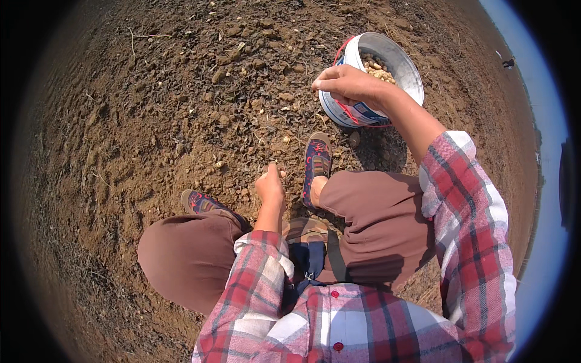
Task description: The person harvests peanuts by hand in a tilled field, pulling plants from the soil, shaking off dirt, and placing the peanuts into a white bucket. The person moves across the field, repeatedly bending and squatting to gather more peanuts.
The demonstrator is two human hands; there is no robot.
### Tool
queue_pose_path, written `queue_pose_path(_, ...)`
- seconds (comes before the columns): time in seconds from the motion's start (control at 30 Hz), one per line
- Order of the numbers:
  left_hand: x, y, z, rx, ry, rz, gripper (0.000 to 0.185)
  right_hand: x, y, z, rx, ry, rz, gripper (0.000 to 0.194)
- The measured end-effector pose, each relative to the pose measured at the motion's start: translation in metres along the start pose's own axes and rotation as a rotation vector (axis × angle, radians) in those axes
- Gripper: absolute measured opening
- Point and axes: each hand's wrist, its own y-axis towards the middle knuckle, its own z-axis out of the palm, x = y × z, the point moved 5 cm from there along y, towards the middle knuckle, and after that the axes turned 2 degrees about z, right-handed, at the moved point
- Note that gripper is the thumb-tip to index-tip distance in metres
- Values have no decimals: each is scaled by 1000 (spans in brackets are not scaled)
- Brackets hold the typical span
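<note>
My left hand (270, 183) is curled just above the soil between my shoes. A small pale bit shows by its fingertips; whether it is a peanut or a finger is unclear. Bent at the wrist, my right hand (352, 86) hangs in front of a white plastic bucket (411, 75), with its fingers drawn together. What lies inside those fingers is hidden. Unshelled peanuts (379, 70) fill the lower part of the bucket, which has a red handle (342, 50) and a printed label. A pale peanut-like piece (286, 139) lies on the ground ahead of my left hand.
Brown clods and dry leaf litter (245, 59) cover the field. My patterned right shoe (317, 159) is close to the bucket, my left shoe (199, 202) farther left. A dark figure (508, 63), perhaps a person, is far off near the horizon.
</note>
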Motion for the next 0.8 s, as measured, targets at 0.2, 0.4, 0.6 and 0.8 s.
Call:
queue_pose_path(0.2, -26, 49, -42, -169, 562, 187, 42, -39, 84, 49, 85, -179, -84, 35)
queue_pose_path(0.4, -125, 117, -87, 164, 1623, 324, 36, -121, 144, 140, -8, -302, -103, 32)
queue_pose_path(0.6, -100, 122, -102, 663, 1889, 494, 44, -144, 150, 167, 9, -457, -73, 33)
queue_pose_path(0.8, -84, 147, -110, 442, 1795, 555, 35, -149, 161, 161, 30, -238, 35, 35)
